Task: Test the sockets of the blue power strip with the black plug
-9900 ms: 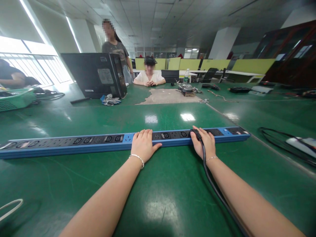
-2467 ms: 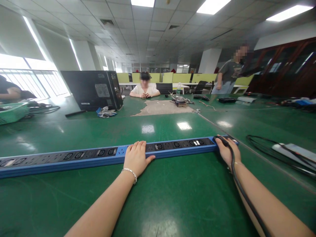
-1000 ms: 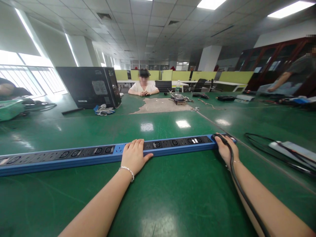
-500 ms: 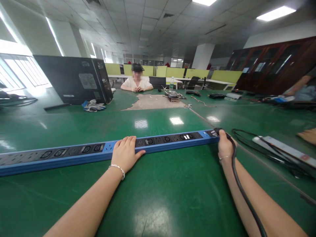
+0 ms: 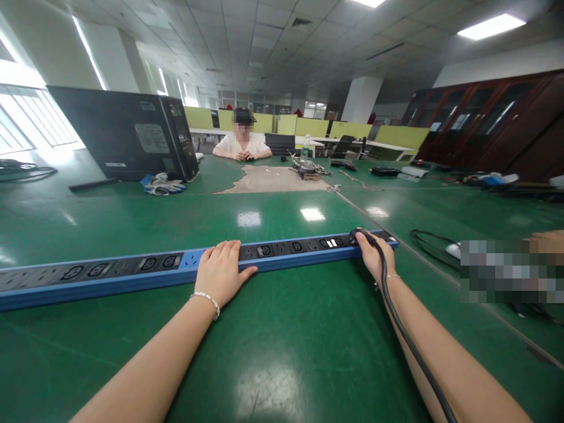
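A long blue power strip [image 5: 282, 258] with black socket panels lies across the table, running from the left edge to the right of centre. My left hand [image 5: 221, 267] is closed over its middle, fingers on the far side and thumb along the near face. Near the strip's right end, my right hand [image 5: 376, 255] grips a black plug [image 5: 355, 236] against the sockets. Whether the plug's pins sit in a socket is hidden. From the plug a thick black cable [image 5: 399, 329] runs down past my right forearm to the bottom edge.
The green table [image 5: 286, 329] also bears a black computer tower [image 5: 127, 132], gloves [image 5: 162, 184], a water bottle [image 5: 305, 147] and a coiled dark cable [image 5: 429, 244]. A person [image 5: 244, 144] sits across the table. At the far right, a blurred hand [image 5: 546, 242] shows.
My right hand has moved left along the strip with the plug, uncovering the strip's right end. My left hand stays on the strip.
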`<act>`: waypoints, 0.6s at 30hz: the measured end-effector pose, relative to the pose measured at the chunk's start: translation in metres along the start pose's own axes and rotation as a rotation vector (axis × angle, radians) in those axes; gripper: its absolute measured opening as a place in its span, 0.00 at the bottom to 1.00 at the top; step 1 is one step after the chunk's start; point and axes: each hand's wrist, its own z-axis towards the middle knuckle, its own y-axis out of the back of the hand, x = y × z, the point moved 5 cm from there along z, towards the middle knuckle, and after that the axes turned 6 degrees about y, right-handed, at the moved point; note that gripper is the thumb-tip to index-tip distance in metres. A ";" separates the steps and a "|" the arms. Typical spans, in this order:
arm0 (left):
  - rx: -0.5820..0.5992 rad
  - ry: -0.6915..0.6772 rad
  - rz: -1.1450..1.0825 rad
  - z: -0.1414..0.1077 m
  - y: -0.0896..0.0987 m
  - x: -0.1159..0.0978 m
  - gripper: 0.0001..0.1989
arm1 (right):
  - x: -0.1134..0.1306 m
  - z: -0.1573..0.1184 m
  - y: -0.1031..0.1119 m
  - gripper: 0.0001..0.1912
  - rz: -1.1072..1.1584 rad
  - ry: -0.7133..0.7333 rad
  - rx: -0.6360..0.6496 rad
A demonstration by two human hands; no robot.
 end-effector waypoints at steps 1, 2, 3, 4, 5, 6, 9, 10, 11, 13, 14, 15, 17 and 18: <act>0.000 -0.001 0.000 0.000 0.000 0.000 0.31 | 0.000 0.000 0.000 0.26 0.003 0.010 0.001; -0.002 -0.001 0.000 0.000 0.000 0.000 0.31 | 0.001 0.000 -0.001 0.25 0.006 0.019 0.004; -0.003 -0.001 0.000 0.000 0.000 0.000 0.31 | 0.002 0.000 -0.001 0.25 0.006 0.025 0.008; -0.006 -0.001 0.000 0.000 0.000 0.000 0.31 | 0.003 0.000 -0.002 0.24 0.003 0.028 0.012; -0.009 -0.002 -0.001 0.000 -0.001 0.000 0.31 | 0.004 0.000 -0.002 0.24 -0.001 0.025 0.016; -0.010 -0.003 -0.002 0.000 -0.001 0.000 0.32 | 0.005 0.000 -0.002 0.23 -0.005 0.020 0.021; -0.012 -0.006 -0.009 0.000 -0.001 0.000 0.32 | 0.007 0.000 -0.003 0.22 -0.017 -0.001 0.032; -0.012 -0.006 -0.012 0.000 -0.001 0.000 0.32 | 0.007 0.001 -0.003 0.22 -0.024 -0.007 0.038; -0.013 -0.005 -0.015 0.000 -0.001 0.000 0.32 | 0.006 0.001 -0.003 0.21 -0.033 -0.013 0.042; -0.013 -0.004 -0.015 0.000 -0.001 0.000 0.32 | 0.005 0.002 -0.004 0.22 -0.049 -0.018 0.049; -0.011 -0.002 -0.014 0.000 -0.001 0.000 0.31 | 0.004 0.002 -0.004 0.22 -0.057 -0.017 0.054; -0.010 -0.001 -0.012 0.000 -0.001 0.000 0.31 | 0.003 0.001 -0.005 0.22 -0.066 -0.016 0.058; -0.007 0.001 -0.008 0.000 -0.001 0.000 0.31 | 0.002 0.000 -0.007 0.22 -0.082 -0.012 0.063; -0.006 0.001 -0.006 0.000 -0.001 0.000 0.31 | 0.001 -0.002 -0.008 0.22 -0.091 -0.006 0.064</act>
